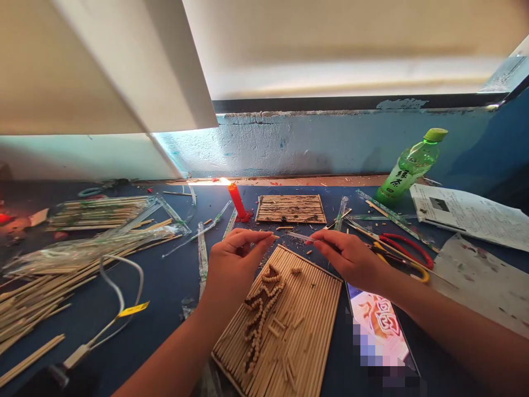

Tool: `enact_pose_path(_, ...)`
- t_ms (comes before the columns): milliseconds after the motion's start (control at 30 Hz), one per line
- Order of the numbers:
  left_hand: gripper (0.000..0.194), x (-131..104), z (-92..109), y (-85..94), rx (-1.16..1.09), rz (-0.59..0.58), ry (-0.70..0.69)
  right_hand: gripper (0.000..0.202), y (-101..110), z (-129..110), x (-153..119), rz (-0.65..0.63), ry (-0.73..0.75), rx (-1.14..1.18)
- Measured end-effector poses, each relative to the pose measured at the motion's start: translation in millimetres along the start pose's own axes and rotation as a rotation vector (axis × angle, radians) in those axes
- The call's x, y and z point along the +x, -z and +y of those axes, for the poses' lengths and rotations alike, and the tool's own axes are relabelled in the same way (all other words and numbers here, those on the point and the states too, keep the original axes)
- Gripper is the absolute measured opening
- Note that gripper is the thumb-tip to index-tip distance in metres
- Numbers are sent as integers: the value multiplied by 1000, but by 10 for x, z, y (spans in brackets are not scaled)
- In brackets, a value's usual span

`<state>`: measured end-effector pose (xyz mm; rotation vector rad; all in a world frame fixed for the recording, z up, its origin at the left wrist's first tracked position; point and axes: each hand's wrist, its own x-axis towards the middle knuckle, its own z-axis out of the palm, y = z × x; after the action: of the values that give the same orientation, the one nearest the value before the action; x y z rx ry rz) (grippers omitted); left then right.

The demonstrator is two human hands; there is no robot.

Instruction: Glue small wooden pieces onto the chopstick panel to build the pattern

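Note:
My left hand (pixel 243 251) pinches a tiny piece of wooden stick (pixel 275 237) between thumb and fingertips. Facing it, my right hand (pixel 341 251) holds a thin translucent stick (pixel 300 236) that points left toward the small piece; a gap shows between the two. Both hands hover over the far edge of a board of wooden sticks laid side by side (pixel 322 309). A raised outline of short stick pieces (pixel 258 325) runs along the board's left half, with loose cut pieces (pixel 289 366) beside it. A lit red candle (pixel 235 201) stands beyond my left hand.
Behind the hands lies a smaller stick panel (pixel 291 209). Scissors (pixel 407 256), a phone (pixel 382 325), papers (pixel 471 215) and a green bottle (pixel 409 165) are on the right. Stick bundles (pixel 99 212) and a white cable (pixel 119 286) lie left.

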<state>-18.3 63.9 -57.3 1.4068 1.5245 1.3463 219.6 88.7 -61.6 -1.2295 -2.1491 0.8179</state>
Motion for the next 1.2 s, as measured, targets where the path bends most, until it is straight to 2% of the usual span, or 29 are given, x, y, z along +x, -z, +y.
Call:
enact_pose_path(533,16,36,-47,-76,3,-1,-38,24,11,-89,1,-76,-20,101)
enact_pose_path(967,11,30,-54,-49,102,-15,-76,25,6,-67,1,-47,-60,162)
enact_pose_path(1067,14,30,-68,-41,134,-40,-46,30,21,-46,27,15,-101,201)
enact_pose_path(1200,23,42,-86,-26,119,-80,25,39,90,91,125,193,-199,101)
